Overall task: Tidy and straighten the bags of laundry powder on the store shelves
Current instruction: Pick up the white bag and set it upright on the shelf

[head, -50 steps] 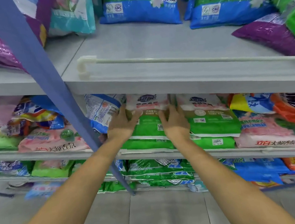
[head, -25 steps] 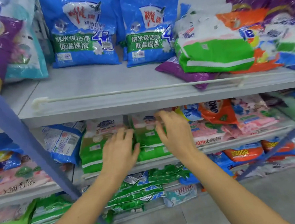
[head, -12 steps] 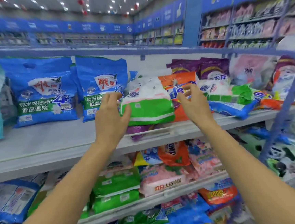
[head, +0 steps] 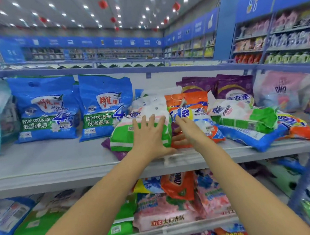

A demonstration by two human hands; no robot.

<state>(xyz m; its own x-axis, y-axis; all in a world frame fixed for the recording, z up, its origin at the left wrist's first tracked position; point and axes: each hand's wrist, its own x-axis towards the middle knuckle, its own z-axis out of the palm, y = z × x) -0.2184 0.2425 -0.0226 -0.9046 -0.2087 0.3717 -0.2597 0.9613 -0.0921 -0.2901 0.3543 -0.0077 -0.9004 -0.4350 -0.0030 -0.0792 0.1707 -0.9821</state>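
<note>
- Both hands are now up on the upper shelf (head: 42,164), off the lower-shelf stack they were squaring two seconds back. Half a second ago they flanked the green-and-white bag (head: 123,139); now the left hand (head: 150,138) sits on its face.
- Task item: this bag lies flat near the shelf front, resting on a purple bag (head: 116,151) whose corner pokes out beneath it. An orange bag (head: 188,99) touches its right side. Two upright blue bags (head: 47,111) stand to the left, apart from the heap.
- Risk 1: dragging the green-and-white bag forward may carry the purple bag with it over the front edge, since one rests on the other.
- Risk 2: the heap to the right is loose. A blue bag (head: 253,138) already overhangs the shelf front; shifting the orange bag could start it sliding.
- Left grip: none. Palm down, fingers spread and straight, pressing the bag's face.
- Right hand (head: 188,131): fingers extended, nosing into the seam between the green-and-white and orange bags, touching the orange one, nothing held.
</note>
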